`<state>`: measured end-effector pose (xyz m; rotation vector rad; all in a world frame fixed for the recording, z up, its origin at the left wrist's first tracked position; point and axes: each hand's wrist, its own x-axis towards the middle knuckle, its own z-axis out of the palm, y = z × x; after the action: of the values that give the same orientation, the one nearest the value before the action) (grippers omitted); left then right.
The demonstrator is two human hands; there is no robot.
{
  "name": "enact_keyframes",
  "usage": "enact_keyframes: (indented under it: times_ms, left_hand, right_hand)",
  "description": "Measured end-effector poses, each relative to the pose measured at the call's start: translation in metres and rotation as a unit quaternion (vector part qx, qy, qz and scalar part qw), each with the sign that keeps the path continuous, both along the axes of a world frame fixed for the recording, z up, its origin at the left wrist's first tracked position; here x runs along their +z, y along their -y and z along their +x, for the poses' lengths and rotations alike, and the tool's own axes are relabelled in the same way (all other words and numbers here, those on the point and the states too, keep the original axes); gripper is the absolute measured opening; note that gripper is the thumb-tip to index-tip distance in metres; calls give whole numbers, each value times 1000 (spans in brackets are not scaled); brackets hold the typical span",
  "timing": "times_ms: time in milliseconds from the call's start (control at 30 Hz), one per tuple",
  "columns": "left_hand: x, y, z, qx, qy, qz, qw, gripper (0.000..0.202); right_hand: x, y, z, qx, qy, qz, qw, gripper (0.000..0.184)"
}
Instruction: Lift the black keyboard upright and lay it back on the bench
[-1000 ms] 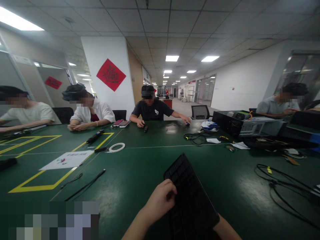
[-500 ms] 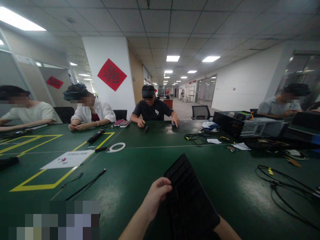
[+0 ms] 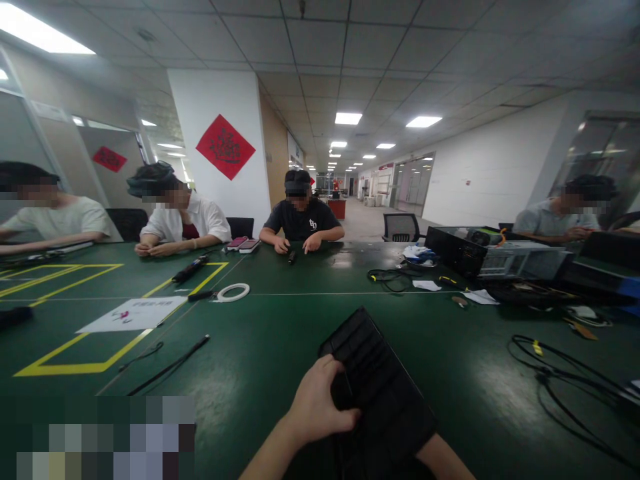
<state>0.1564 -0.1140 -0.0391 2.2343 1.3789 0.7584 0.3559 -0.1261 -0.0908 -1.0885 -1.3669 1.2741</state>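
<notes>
The person has a black gridded panel point(image 3: 385, 387) out in front, above the near side of the green desk point(image 3: 240, 373). It is tilted, with one corner pointing away. The left hand point(image 3: 317, 403) is at its left edge, with the thumb and fingers spread in a wide curve. The thumb lies over the dark face, and the fingers are bent near the edge. The right wrist point(image 3: 443, 457) goes in behind the lower right corner, so no one can tell how the right fingers sit. The panel is so dark that its squares may be bumps or dips.

To do this well, the right hand should hold the panel firm from below. The left hand should touch softly, feel along the edge and not push hard, because a hard push could tip the panel.
</notes>
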Motion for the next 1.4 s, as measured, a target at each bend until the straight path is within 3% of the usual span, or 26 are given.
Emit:
enact_keyframes:
  times_ms: [167, 333, 500, 667, 767, 867, 1033, 1167, 1300, 1400]
  left_hand:
    - [25, -44, -44, 148, -59, 35, 987, 40]
    - [44, -103, -122, 294, -251, -25, 922, 54]
    - [39, -123, -174, 348, -282, -81, 890, 56]
    - [35, -124, -183, 351, -292, -102, 884, 58]
    - [40, -117, -167, 341, -334, -29, 878, 54]
    - [41, -96, -140, 316, -362, 21, 877, 42]
    - [21, -28, -98, 249, -348, -19, 904, 40]
    - [2, 23, -88, 233, -370, -25, 899, 45]
    - [-5, 46, -88, 248, -375, -4, 893, 51]
    - [-6, 49, -89, 249, -369, -5, 895, 54]
  right_hand:
    - [9, -7, 2, 52, 126, 51, 989, 49]
    - [7, -5, 6, 62, 203, -9, 977, 55]
    - [11, -2, 3, 68, 207, -1, 976, 54]
    - [17, -2, -2, 68, 217, 17, 974, 53]
    - [19, -2, -1, 68, 217, 31, 973, 53]
    - [16, -2, 2, 65, 231, 22, 970, 55]
    - [10, -4, 2, 62, 256, 32, 964, 57]
    - [15, -4, 6, 38, 276, 32, 960, 57]
    - [20, -8, 44, -54, 339, 74, 936, 53]
    - [13, -13, 100, -191, 407, 114, 886, 49]
